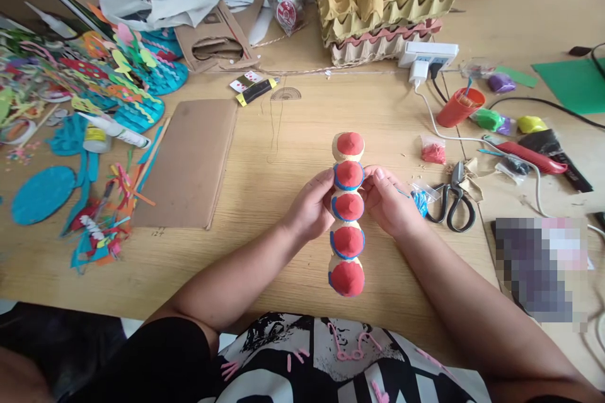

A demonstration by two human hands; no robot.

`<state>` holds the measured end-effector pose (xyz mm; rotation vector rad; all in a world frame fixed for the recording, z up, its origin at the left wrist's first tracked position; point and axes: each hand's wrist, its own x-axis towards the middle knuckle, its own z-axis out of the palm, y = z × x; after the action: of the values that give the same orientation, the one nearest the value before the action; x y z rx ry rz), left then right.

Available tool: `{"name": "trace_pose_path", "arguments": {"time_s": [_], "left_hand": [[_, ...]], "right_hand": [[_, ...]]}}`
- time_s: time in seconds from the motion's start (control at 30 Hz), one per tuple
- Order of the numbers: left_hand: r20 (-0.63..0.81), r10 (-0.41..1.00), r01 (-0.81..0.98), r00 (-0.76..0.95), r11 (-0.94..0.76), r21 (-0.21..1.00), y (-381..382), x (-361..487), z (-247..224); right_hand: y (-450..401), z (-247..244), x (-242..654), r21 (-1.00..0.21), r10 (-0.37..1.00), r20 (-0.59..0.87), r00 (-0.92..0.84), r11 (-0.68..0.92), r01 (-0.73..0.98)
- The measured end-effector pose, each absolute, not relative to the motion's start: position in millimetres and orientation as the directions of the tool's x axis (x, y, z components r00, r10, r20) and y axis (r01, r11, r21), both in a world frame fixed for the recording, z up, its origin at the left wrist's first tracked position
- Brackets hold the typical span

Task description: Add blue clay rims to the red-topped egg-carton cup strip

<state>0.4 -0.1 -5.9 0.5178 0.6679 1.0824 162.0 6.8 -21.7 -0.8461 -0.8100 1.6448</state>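
Note:
A strip of egg carton cups (348, 208) stands out in front of me, running lengthwise away from my body. Red clay caps the cups, and blue clay edging runs along part of several caps. My left hand (312, 203) is closed on its left side near the second and third cups, thumb on top. On the opposite side, my right hand (388, 200) pinches at the second cup. A thin blue strand (403, 193) shows by the right fingers; whether they grip it too I cannot tell. Just beyond that hand lies a bag of blue clay (420, 201).
Black-handled scissors (456, 201), a red clay bag (433, 151) and an orange cup (460, 107) are at right. A white cable (437, 129) runs from the power strip (428, 53). Egg trays (378, 19) are stacked behind. Cardboard (186, 167) and colourful paper crafts (123, 91) lie left.

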Motion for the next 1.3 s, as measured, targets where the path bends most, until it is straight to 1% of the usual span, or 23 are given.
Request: {"name": "trace_pose_path", "arguments": {"time_s": [0.13,0.23,0.4,0.6,0.7,0.87,1.0,1.13,1.3], "left_hand": [[-0.211,0.927,-0.667,0.311,0.371,0.646,-3,1,-10],[-0.189,0.921,-0.664,0.339,0.377,0.646,-5,1,-12],[-0.182,0.904,-0.643,0.386,0.405,0.65,-4,1,-10],[-0.166,0.873,-0.607,0.458,0.444,0.659,-1,-3,-10],[-0.177,0.877,-0.588,0.446,0.436,0.682,-1,-4,-10],[-0.175,0.911,-0.588,0.372,0.377,0.716,-3,-2,-7],[-0.148,0.91,-0.588,0.387,0.367,0.721,-4,-1,-8],[-0.142,0.898,-0.565,0.415,0.377,0.734,-5,-3,-6],[-0.145,0.882,-0.486,0.448,0.376,0.789,-5,-6,-4]], "right_hand": [[2,-16,159,-0.832,0.952,-0.115,-0.284,-0.249,-0.496],[0,-12,159,-0.807,0.933,-0.146,-0.33,-0.305,-0.505],[-1,-13,161,-0.761,0.924,-0.188,-0.335,-0.352,-0.545],[-2,-16,163,-0.729,0.91,-0.194,-0.366,-0.383,-0.568],[-2,-15,164,-0.73,0.908,-0.191,-0.372,-0.385,-0.565],[-2,-13,165,-0.751,0.897,-0.158,-0.412,-0.38,-0.539],[-3,-15,166,-0.77,0.914,-0.114,-0.39,-0.329,-0.547],[-1,-13,167,-0.78,0.898,-0.092,-0.43,-0.333,-0.529],[-2,-8,167,-0.776,0.893,-0.148,-0.424,-0.371,-0.51]]}}
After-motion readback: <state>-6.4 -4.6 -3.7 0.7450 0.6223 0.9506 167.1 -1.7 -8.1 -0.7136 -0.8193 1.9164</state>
